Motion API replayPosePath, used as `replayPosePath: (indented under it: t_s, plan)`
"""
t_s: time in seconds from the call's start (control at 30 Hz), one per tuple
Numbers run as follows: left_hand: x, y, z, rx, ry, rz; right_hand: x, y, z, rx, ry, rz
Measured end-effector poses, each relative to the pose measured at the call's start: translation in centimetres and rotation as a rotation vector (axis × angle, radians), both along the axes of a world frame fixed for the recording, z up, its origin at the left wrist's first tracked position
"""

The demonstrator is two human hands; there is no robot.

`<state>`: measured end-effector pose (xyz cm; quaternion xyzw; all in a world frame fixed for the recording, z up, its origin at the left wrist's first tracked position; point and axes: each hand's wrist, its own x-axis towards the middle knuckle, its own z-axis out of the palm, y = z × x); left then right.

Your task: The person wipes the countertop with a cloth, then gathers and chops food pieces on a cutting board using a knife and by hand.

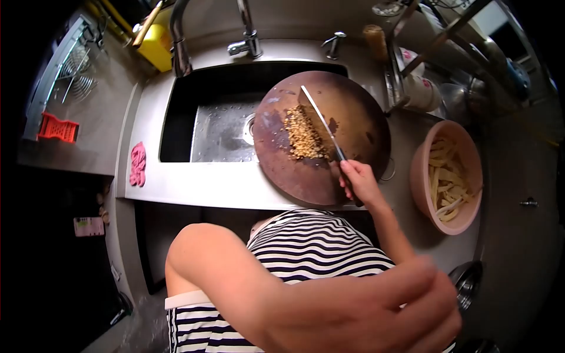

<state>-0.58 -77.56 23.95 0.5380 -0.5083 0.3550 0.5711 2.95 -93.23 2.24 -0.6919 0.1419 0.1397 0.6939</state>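
Note:
A round wooden chopping board (294, 182) lies over the right part of the sink. Chopped light-brown bits, perhaps nuts or garlic, form a heap (306, 136) on it. My right hand (358, 181) is closed round the dark handle of a kitchen knife (321, 117). The blade stands nearly edge-up just right of the heap; whether it touches the board I cannot tell. Close to the camera, my left hand (406, 306) reaches across my body to the lower right. Its fingers are curled and blurred, and what they hold, if anything, is hidden.
On the right stands a pink basin (419, 176) with pale cut strips (450, 176) inside. The steel sink (218, 135) and a tap (252, 44) are behind and left. A pink cloth (138, 165) lies on the left counter edge. Jars and a rack (406, 70) crowd the back right.

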Motion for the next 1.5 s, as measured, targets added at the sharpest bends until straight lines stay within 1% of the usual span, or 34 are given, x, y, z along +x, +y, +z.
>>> replayPosePath:
  t_s: [0.1, 0.23, 0.3, 0.33, 0.37, 0.4, 0.43, 0.47, 0.5, 0.57, 0.7, 0.77, 0.8, 0.9, 0.93, 1.0, 1.03, 1.07, 1.13, 1.17, 1.2, 1.23, 1.37, 1.5]
  plan:
    - [0.3, 0.5, 0.4, 0.074, -0.048, 0.027, 0.1, 0.1, 1.0, -0.003, -0.003, 0.021]
    - [0.5, 1.9, -0.5, 0.347, -0.084, 0.057, -0.4, 0.6, 2.8, 0.028, -0.071, 0.040]
    - [2.8, 3.7, -2.2, 0.457, 0.001, -0.017, -0.4, 0.6, 3.3, 0.060, -0.094, 0.047]
    - [4.3, 4.7, -3.1, 0.503, 0.068, -0.043, -0.3, 0.5, 2.0, 0.031, -0.139, 0.040]
    - [6.4, 6.0, -4.2, 0.538, 0.190, -0.051, -0.1, 0.3, 1.3, -0.021, -0.181, 0.064]
    - [8.1, 7.3, -5.9, 0.573, 0.300, 0.106, 0.0, 0.1, 0.1, -0.008, -0.103, 0.054]
    - [9.8, 8.8, -9.2, 0.548, 0.444, 0.276, 0.1, -0.3, -0.7, 0.005, -0.025, 0.048]
    - [11.5, 10.9, -13.2, 0.601, 0.542, 0.450, 0.0, -0.5, -0.7, 0.035, -0.012, 0.029]
    - [12.6, 13.4, -17.4, 0.696, 0.590, 0.635, 0.1, -0.6, -0.2, 0.028, -0.015, 0.032]
    - [13.6, 17.5, -23.8, 0.811, 0.615, 0.831, -0.3, -0.6, 1.7, 0.018, -0.006, 0.038]
    - [13.4, 20.3, -30.2, 0.792, 0.809, 1.023, -0.5, -0.8, 2.5, -0.003, -0.047, 0.074]
    - [13.4, 20.6, -32.5, 0.738, 0.894, 1.090, -0.5, -0.8, 0.8, 0.002, 0.009, 0.080]
    - [13.3, 20.8, -33.6, 0.803, 0.852, 1.132, -0.4, -0.8, 0.2, 0.003, 0.037, 0.082]
    - [13.1, 19.5, -32.7, 0.886, 0.794, 1.160, -0.7, -1.0, 0.7, 0.117, 0.071, 0.027]
    - [12.9, 19.2, -32.3, 0.787, 0.815, 1.129, -1.0, -1.1, 1.2, 0.190, 0.100, 0.012]
    - [12.4, 18.1, -31.3, 0.706, 0.662, 1.063, -1.1, -1.5, 2.5, 0.343, 0.146, -0.027]
    - [11.9, 17.0, -29.9, 0.668, 0.591, 1.026, -1.3, -1.8, 2.4, 0.501, 0.186, -0.058]
    - [11.4, 15.3, -28.7, 0.635, 0.486, 0.930, -1.4, -2.1, 2.2, 0.661, 0.228, -0.088]
    - [9.7, 11.0, -25.5, 0.609, 0.404, 0.740, -1.6, -2.4, 1.9, 0.933, 0.291, -0.109]
    - [9.1, 9.1, -24.0, 0.632, 0.343, 0.640, -1.6, -2.5, 1.9, 0.973, 0.304, -0.120]
    - [8.4, 7.6, -22.7, 0.729, 0.343, 0.542, -1.7, -2.3, 1.8, 1.013, 0.317, -0.131]
    - [8.2, 6.4, -22.6, 0.785, 0.317, 0.483, -1.8, -2.2, 1.8, 1.054, 0.331, -0.143]
    - [8.0, 3.6, -22.6, 0.939, 0.128, 0.439, -2.4, -2.0, 1.6, 1.076, 0.326, -0.153]
    - [8.2, 2.7, -23.3, 1.016, 0.035, 0.472, -2.9, -2.3, 1.3, 1.104, 0.304, -0.163]
